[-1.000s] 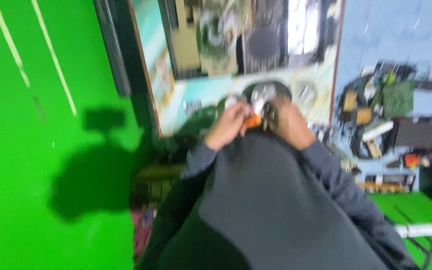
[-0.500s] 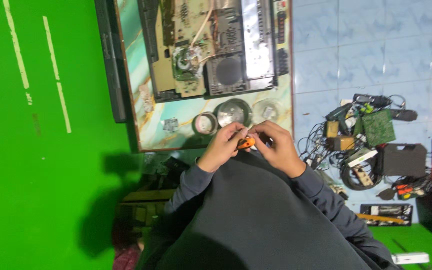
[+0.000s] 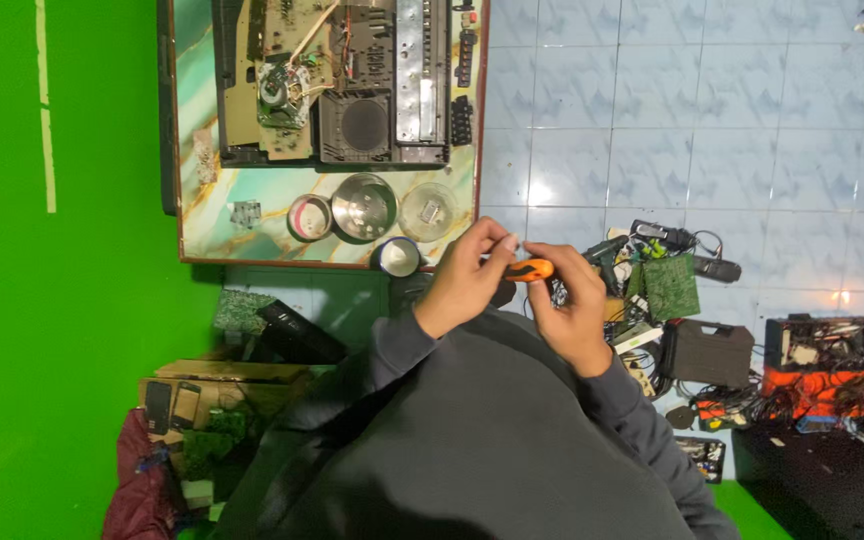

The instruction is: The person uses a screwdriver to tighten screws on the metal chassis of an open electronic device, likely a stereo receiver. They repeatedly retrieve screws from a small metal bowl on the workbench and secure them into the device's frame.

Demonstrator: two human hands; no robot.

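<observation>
My left hand (image 3: 464, 276) and my right hand (image 3: 574, 312) meet just off the near edge of the marble-patterned table (image 3: 214, 232), above my grey-sleeved lap. Together they hold a small orange-handled screwdriver (image 3: 530, 269). The right hand wraps around the handle end. The left hand's fingertips pinch the other end, where something small and pale shows; I cannot tell what it is. A dark cup (image 3: 398, 257) stands on the table corner just left of my left hand.
An opened electronic chassis (image 3: 337, 85) with circuit boards lies on the table, with three round dishes (image 3: 364, 207) in front of it. On the tiled floor to the right lie a green circuit board (image 3: 672, 287), a black case (image 3: 709, 352), cables and an orange toolbox (image 3: 822, 368). A cardboard box (image 3: 202, 385) sits lower left.
The view has steadied and sharpened, and the table now sits further left. My hands, still on the screwdriver, now lie off the table's corner rather than over it.
</observation>
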